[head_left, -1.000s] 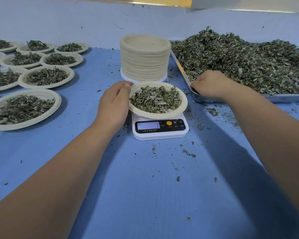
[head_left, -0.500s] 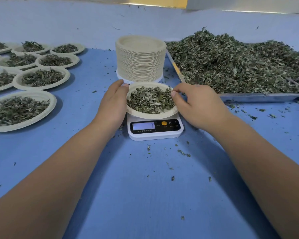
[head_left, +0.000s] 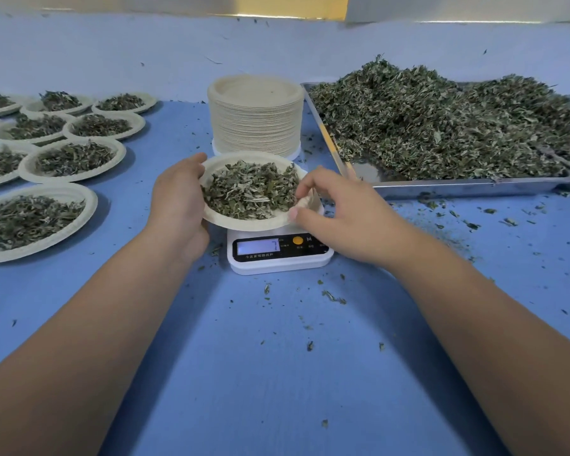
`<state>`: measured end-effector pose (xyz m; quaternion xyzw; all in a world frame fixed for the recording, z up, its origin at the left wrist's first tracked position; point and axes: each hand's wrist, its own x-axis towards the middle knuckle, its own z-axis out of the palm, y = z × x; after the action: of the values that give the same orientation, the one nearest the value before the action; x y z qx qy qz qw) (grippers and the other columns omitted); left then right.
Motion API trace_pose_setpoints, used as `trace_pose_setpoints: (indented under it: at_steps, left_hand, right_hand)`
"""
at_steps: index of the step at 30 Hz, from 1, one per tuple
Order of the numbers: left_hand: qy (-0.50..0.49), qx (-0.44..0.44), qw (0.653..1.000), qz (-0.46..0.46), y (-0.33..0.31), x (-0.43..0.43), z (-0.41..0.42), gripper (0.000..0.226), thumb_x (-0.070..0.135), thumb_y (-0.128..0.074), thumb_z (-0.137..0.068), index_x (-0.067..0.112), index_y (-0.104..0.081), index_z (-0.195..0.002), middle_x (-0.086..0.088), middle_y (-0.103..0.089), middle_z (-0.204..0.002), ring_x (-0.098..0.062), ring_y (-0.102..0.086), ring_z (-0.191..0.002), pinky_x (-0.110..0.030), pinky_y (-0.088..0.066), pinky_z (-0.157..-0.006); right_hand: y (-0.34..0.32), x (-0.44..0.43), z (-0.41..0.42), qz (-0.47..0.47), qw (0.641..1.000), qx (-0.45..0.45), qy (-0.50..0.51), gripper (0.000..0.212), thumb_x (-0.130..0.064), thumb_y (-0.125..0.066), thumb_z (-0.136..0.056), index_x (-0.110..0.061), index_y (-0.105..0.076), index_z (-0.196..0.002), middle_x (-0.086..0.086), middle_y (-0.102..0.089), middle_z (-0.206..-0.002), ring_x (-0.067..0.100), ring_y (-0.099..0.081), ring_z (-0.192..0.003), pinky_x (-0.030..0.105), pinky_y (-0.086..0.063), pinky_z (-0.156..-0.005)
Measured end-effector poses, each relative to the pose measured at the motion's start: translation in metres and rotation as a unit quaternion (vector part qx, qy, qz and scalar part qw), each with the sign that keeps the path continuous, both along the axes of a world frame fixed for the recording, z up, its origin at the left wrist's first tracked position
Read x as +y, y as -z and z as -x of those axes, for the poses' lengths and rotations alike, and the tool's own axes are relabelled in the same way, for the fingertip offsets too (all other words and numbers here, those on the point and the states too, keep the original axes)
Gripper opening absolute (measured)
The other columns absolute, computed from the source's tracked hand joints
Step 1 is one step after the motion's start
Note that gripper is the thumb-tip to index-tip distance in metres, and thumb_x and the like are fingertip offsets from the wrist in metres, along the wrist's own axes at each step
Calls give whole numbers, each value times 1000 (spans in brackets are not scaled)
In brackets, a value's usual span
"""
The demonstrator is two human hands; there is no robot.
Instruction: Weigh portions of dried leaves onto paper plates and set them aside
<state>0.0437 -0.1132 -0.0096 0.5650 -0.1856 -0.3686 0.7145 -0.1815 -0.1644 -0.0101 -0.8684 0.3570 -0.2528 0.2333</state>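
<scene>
Over the scale (head_left: 278,258), left hand (head_left: 178,205) and right hand (head_left: 343,218) grip the plate (head_left: 241,224).

counter (head_left: 277,373) is reading solid mid-blue, no pattern, with dark green crumbs (head_left: 334,297) flecking it toward the right edge. portion plate (head_left: 244,225) is showing plain cream with faint ribbing on the rim. leaves (head_left: 250,189) on it are mixing dark green with pale grey-green. scale (head_left: 277,266) is showing a white body, black front panel, pale lilac display (head_left: 257,246) and orange button (head_left: 297,240). plate stack (head_left: 255,126) is running cream, with fine horizontal banding down the side. tray (head_left: 474,187) is showing bare silver, with an orange-yellow streak on its left wall. heap (head_left: 441,126) is carrying the same greens. filled plates (head_left: 91,209) along the left edge are repeating cream.
</scene>
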Motion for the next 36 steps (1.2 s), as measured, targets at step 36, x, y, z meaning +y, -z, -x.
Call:
trace_pose_setpoints:
  at_steps: [36]
  left_hand:
    - [-269,-506,773,-271,-1,263,-103,44,24,-39,-103,6,-55,-140,-12,-58,-141,-31,-48,-131,-44,-35,-111]
  right_hand:
    - [17,153,-213,9,965,23,-263,48,-77,-76,-55,-45,-71,-91,-20,-70,-95,-12,-55,-82,8,-37,-67]
